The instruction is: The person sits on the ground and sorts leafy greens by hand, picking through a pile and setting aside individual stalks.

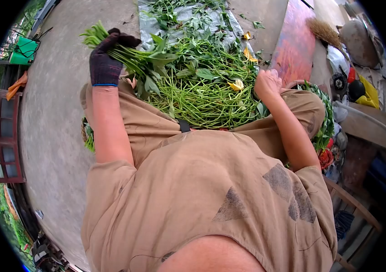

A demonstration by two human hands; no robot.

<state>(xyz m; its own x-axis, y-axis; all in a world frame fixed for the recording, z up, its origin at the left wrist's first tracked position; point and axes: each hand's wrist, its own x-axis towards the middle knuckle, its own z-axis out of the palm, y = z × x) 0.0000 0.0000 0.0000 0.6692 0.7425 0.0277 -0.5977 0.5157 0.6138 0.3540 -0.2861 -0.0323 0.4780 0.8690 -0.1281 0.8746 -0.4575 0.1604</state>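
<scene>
— Which step was in hand?
— Apparently bunching. The gloved left hand gripped leafy stems, fingers wrapped round them, at the heap's left.
— The right hand?
— Bare, fingers curled beside the heap; any pinch could not be determined. Next move seemingly required another stem.

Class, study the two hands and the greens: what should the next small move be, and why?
The bare right hand should probably draw one stem from the tangled heap of long green stems: it sits beside the heap's edge, though whether it holds anything is unclear, while the left hand, in a dark fabric glove, grips a bunch of leafy green stems it could join.
</scene>
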